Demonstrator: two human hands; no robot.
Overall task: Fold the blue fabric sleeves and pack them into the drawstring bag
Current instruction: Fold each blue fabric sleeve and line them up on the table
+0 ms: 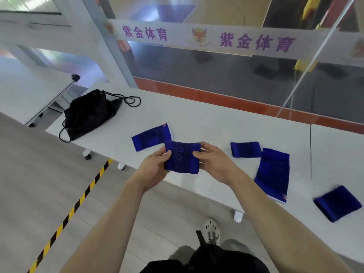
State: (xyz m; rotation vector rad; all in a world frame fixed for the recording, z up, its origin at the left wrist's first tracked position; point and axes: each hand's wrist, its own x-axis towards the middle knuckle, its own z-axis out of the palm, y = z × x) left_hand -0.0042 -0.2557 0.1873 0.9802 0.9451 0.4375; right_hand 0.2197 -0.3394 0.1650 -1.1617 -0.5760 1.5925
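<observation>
Both hands meet at the centre of the frame over the near edge of the white surface [206, 123]. The left hand [153, 166] and the right hand [214, 162] hold a folded blue sleeve [182, 156] between them, the fingers of each closed on its side edges, thumbs on top. Darker lettering runs down the held sleeve's face, too blurred to read.

Four more blue pieces lie on the surface: a flat sleeve with a white hem [151, 137] just beyond the held one, toward the left; a small folded sleeve [245, 149] right of centre; a long unfolded sleeve [273, 174] just beside it, with a white hem and a small orange mark at its near end; and a folded sleeve [337, 203] at the right edge of the frame.

The black drawstring bag [90, 113] sits on the surface's far left end, upper left of centre, its cords looping loose.

A white banner [214, 39] across the glass at the top of the frame reads "紫金体育" twice in purple, with a crest between.
</observation>
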